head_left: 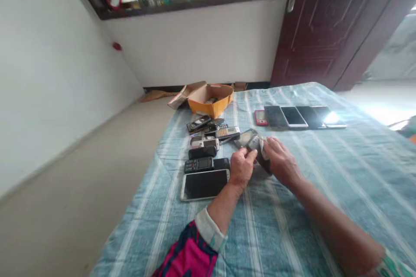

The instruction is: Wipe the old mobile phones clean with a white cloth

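In the head view, a dark phone (265, 164) sits between the two hands, raised at a slant just above the striped blue cloth (292, 229). The left hand (241, 166) is clamped on its near left side, thumb and bent fingers pinching the edge. The right hand (281, 158) is closed on a crumpled white wipe (263, 148), pressing it against the phone's upper right side; its fingertips are partly hidden.

Directly behind the phone, a greyish flat item (243, 138) lies on the cloth, partly covered by what is held. Left of the hands is a cluster of old handsets: a silver keypad phone (228, 132) near the held one, a black keypad phone (199, 164) closer in, and a large white-framed phone (204, 184) with a dark screen, its right end just beside the left wrist. Beyond the cluster stands an open orange box (209, 106), small things inside. To the far right, well apart from the hands, a small red device (260, 117) leads a row of flat smartphones (293, 117).

Both forearms reach forward from the lower edge and converge; the left sleeve (195, 246) is pink and navy with a pale cuff, and the right forearm is bare almost to the picture's corner.
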